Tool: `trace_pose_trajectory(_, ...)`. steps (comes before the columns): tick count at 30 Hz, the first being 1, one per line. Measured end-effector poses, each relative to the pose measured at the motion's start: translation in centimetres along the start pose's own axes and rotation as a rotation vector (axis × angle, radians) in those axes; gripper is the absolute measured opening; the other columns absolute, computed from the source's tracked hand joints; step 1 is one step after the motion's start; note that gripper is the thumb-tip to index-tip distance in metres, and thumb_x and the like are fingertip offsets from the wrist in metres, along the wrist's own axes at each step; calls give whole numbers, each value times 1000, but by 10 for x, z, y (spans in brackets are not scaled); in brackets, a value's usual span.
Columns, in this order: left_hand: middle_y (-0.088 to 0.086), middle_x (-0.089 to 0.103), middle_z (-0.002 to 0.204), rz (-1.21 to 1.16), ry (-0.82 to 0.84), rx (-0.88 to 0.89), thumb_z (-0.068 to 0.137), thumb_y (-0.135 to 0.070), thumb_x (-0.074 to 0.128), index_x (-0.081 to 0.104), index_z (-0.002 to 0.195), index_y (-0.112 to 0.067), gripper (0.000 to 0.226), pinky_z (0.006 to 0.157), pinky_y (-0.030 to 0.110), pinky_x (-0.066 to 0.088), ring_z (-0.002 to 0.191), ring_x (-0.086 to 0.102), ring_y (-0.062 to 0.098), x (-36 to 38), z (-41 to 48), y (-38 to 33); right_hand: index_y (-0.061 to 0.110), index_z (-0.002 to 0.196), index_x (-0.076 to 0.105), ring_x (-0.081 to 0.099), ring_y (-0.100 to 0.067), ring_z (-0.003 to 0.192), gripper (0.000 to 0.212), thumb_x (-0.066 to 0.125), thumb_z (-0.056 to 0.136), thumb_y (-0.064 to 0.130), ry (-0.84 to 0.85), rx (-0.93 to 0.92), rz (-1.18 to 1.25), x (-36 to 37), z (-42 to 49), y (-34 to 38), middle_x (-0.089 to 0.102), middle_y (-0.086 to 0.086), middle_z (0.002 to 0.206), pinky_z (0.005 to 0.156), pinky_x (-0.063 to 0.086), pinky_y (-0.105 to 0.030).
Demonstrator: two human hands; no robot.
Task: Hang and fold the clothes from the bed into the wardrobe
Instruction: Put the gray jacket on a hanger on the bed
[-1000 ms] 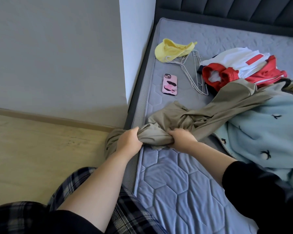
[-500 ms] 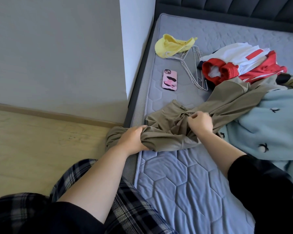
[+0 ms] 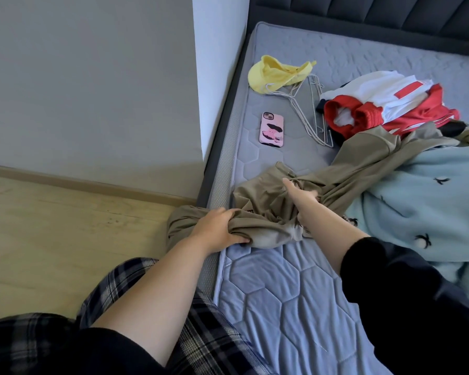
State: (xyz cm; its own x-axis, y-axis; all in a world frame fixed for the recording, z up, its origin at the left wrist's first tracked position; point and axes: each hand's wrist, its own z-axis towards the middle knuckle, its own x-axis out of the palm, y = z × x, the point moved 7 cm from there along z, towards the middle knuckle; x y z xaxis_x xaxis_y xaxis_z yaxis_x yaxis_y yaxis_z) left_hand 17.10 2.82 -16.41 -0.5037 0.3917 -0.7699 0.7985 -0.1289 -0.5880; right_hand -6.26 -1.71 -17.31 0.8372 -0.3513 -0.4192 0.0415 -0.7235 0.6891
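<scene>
Since the khaki garment (image 3: 363, 163) is thin, limp cloth that looks light and will sag wherever unsupported, a firm bunch at a seam or waistband seems the safest hold. It lies across the near left side of the bed (image 3: 282, 307), one end drooping over its edge, the other reaching the clothes pile (image 3: 390, 104). The left hand (image 3: 220, 231) clenches a gathered wad at that edge, while the right hand (image 3: 301, 196), arm stretched farther in, has its fingers curled into the middle folds, apparently pinching them.

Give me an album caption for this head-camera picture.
Left hand and right hand grip a khaki garment at the mattress edge, near a phone.
</scene>
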Motion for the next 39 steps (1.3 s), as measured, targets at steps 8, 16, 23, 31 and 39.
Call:
trace_pose_trajectory(8,4,50,115,56,90,28,75,-57,70,48,136,-31,71,94,37,41,115,46,23,13,-2,-2,9,143,23,44,-34,126,89,74,73,30,-76,-205,-387,27,-14,-2,45,-17,137,105,38,-36)
trace_pose_trajectory(16,6,51,132,-213,120,-54,63,-44,84,36,142,-24,95,107,42,37,126,46,25,15,2,1,10,77,53,52,-23,63,22,44,76,-10,275,-170,531,26,-48,45,52,-9,68,61,49,-25)
trace_pose_trajectory(23,-3,23,155,-168,92,-43,62,-41,85,14,151,-34,114,115,39,25,141,23,21,8,-4,-2,0,118,60,61,-22,84,29,46,93,5,210,-38,323,-31,-20,8,65,-17,105,87,51,-35)
trace_pose_trajectory(31,-13,11,159,165,233,37,82,-58,57,26,144,-51,68,114,43,20,142,12,22,29,-9,-6,7,117,54,57,-29,109,42,44,87,33,-404,-236,390,-97,0,-3,61,-10,115,90,44,-33)
trace_pose_trajectory(39,-12,43,145,21,223,-37,85,-62,53,56,129,-41,49,111,36,28,132,35,17,24,-9,-6,5,146,17,48,-29,123,102,77,72,44,30,33,83,-12,-3,-16,42,-13,140,97,43,-37)
